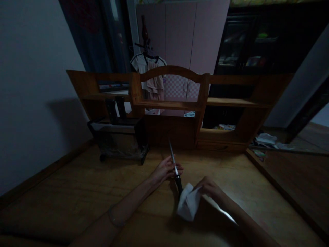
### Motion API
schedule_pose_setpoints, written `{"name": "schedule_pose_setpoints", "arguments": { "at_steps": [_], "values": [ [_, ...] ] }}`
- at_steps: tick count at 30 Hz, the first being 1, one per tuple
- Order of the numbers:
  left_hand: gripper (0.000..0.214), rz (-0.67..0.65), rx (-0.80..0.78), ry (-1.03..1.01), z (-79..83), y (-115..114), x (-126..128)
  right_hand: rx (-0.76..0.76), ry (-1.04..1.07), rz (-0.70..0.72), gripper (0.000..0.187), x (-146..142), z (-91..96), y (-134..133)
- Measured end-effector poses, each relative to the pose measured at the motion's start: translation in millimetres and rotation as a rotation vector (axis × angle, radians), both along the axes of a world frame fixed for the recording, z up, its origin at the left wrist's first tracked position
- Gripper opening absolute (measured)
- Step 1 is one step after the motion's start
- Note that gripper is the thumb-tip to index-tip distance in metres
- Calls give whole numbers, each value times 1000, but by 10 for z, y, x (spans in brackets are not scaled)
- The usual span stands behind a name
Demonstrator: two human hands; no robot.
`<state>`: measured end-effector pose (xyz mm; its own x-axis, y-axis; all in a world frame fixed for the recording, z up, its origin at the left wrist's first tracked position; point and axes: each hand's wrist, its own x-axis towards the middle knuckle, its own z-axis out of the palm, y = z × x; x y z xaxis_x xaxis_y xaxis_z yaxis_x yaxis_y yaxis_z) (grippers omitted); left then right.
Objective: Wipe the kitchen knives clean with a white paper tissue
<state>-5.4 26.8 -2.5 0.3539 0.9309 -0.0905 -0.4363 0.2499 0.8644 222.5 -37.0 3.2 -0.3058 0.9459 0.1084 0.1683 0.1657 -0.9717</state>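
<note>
A knife (173, 158) with a narrow steel blade and a black handle points away from me above the table. My left hand (166, 169) holds it by the blade close to the handle, the fingers curled around from the left. White tissue or cloth (189, 203) hangs crumpled from the fingers of my right hand (208, 188), beside the knife's handle. The cloth overlaps the handle's lower end; whether it touches the handle I cannot tell.
A knife block (119, 139) with two black handles sticking up stands on the table (123, 192) at left. Behind it runs a wooden shelf unit (169, 132). Hanging clothes (151, 70) and a pink wardrobe (180, 37) are farther back. A white wall (36, 103) borders the left side.
</note>
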Motion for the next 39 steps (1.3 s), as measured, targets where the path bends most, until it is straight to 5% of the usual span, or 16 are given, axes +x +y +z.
{"name": "schedule_pose_setpoints", "arguments": {
  "at_steps": [7,9,11,17,20,34,39],
  "values": [
    [58,-44,32,-3,37,23,-13,-50,401,-492,11,151,30,245],
    [63,-42,80,67,37,23,-17,-16,485,-567,28,183,78,290],
    [66,-27,137,127,43,21,-24,-59,578,-542,34,196,125,317],
    [72,7,149,217,60,25,-69,-379,908,-273,16,104,223,323],
    [69,27,119,234,17,44,-78,-399,909,-224,16,78,208,317],
    [33,101,18,-75,-49,76,-34,-329,735,-415,26,82,65,414],
    [25,91,-84,-196,-62,90,-34,-366,629,-301,36,-44,81,340]
  ]
}}
